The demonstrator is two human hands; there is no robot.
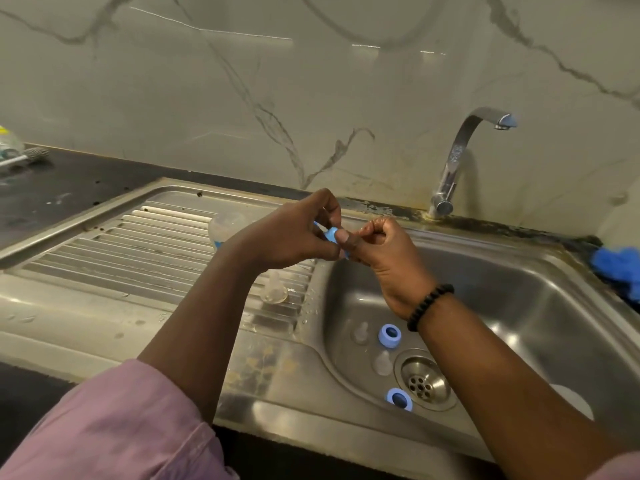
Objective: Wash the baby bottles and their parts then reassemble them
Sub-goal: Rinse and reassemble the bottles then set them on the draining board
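Observation:
My left hand (294, 233) and my right hand (388, 251) meet above the sink's left rim, both pinching one blue collar ring (331, 234), which is mostly hidden by the fingers. A clear baby bottle (225, 228) lies on the drainboard behind my left wrist. A clear nipple (275, 289) stands on the drainboard below my hands. In the basin lie two more blue rings (388, 336) (399, 398) and two clear nipples (360, 332) (382, 362), close to the drain (424, 381).
The steel sink basin (519, 306) is on the right, the ribbed drainboard (138, 244) on the left. A chrome tap (460, 157) stands behind the basin. A blue cloth (620, 265) lies at the right edge. A brush and clear items (20, 154) sit far left on the dark counter.

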